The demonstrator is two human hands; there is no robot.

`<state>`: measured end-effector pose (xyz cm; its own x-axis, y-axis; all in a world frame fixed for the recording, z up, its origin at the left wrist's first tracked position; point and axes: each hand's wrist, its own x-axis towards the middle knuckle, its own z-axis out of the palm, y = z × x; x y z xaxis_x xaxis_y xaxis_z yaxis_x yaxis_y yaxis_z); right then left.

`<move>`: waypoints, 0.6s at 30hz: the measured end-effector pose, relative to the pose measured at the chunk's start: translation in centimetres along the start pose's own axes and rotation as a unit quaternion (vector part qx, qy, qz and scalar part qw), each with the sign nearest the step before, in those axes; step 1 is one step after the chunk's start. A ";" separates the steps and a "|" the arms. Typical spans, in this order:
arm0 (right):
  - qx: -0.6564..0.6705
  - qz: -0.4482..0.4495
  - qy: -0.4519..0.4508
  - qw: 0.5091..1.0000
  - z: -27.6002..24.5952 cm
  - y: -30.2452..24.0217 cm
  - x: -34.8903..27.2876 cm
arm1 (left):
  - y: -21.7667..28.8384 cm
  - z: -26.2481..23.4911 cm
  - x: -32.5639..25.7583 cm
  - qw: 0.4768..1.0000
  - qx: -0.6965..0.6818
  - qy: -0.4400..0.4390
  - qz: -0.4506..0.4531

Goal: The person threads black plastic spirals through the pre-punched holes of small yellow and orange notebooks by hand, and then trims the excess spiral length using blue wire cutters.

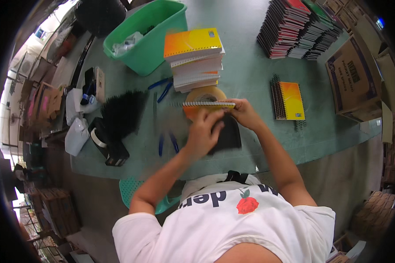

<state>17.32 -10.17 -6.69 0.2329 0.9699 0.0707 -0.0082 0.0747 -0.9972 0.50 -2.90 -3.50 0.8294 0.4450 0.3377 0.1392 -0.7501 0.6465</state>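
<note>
A small spiral notebook (191,111) with an orange-yellow cover is held up in front of me, its wire coil along the upper edge. The coil (176,104) sticks out past the notebook's left end. My right hand (245,115) pinches the notebook's right end. Bent fingers of my left hand (202,133) close on its lower side, partly covering it. Behind it stands a pile of orange-yellow notebooks (194,46), with a roll of tape (206,93) at its foot. Under my hands lies a dark flat piece (230,136), partly hidden.
Blue-handled pliers (164,89) and another blue-handled tool (167,144) lie left of my hands. Black coils (123,111) are heaped beyond. A green bin (151,48) stands far left. Bound notebooks (292,101), tall notebook stacks (289,33) and a cardboard box (353,81) are right.
</note>
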 end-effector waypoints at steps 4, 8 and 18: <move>0.068 0.038 -0.025 0.997 0.4 -1.7 -0.2 | -0.4 1.7 -3.0 0.998 0.002 -0.041 0.052; 0.057 -0.087 0.018 0.994 0.9 -1.3 -0.2 | 2.3 -2.6 2.0 0.968 0.182 0.133 0.109; -0.076 -0.020 0.131 0.988 1.1 0.1 -1.9 | 0.6 -2.8 4.6 0.991 0.116 -0.036 0.054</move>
<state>15.84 -11.78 -6.93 0.4744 0.8719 0.1213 0.1473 0.0573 -0.9874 2.84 0.09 0.35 0.8813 0.3260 0.3421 0.1606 -0.8875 0.4318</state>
